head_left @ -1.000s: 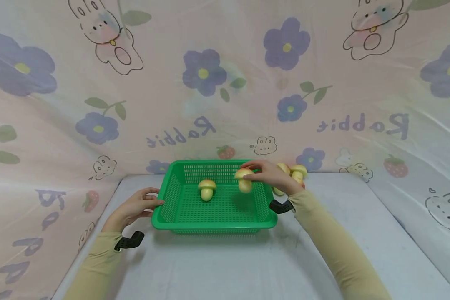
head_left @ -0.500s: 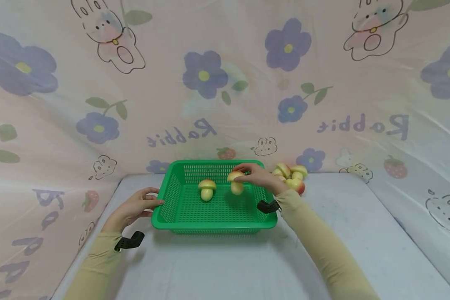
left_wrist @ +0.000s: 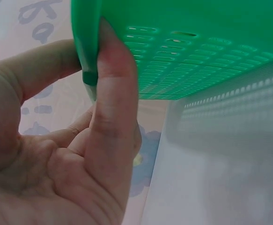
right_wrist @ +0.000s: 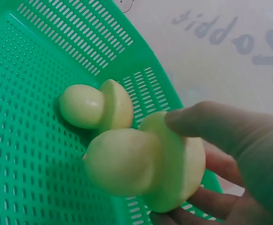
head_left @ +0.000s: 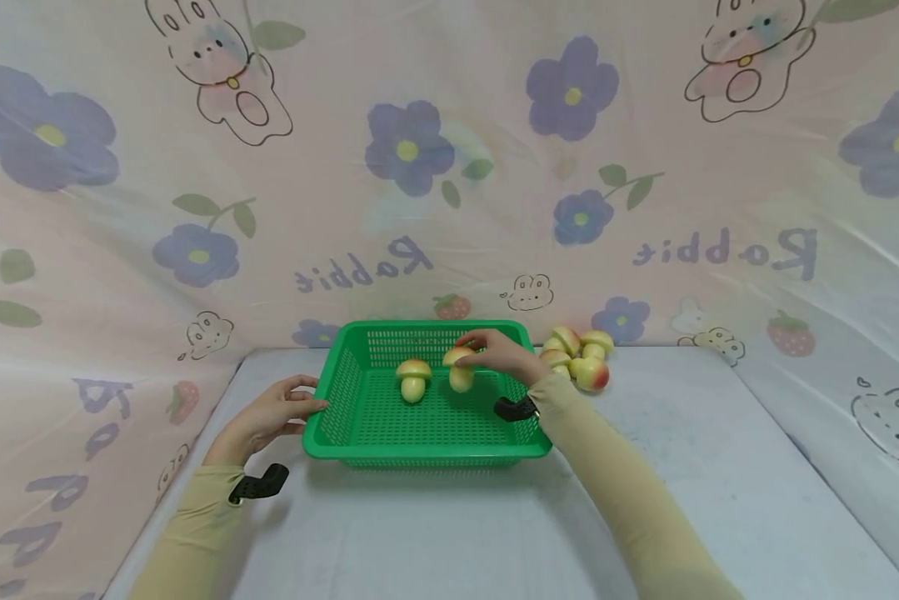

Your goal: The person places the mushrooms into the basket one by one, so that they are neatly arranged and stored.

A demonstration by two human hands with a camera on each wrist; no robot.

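Two mushrooms (head_left: 415,379) in basket (head_left: 344,392) (one held), four beside

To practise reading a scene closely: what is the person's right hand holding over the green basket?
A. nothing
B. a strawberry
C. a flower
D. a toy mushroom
D: the right hand grips a toy mushroom by its cap above the green basket, where another mushroom already stands.
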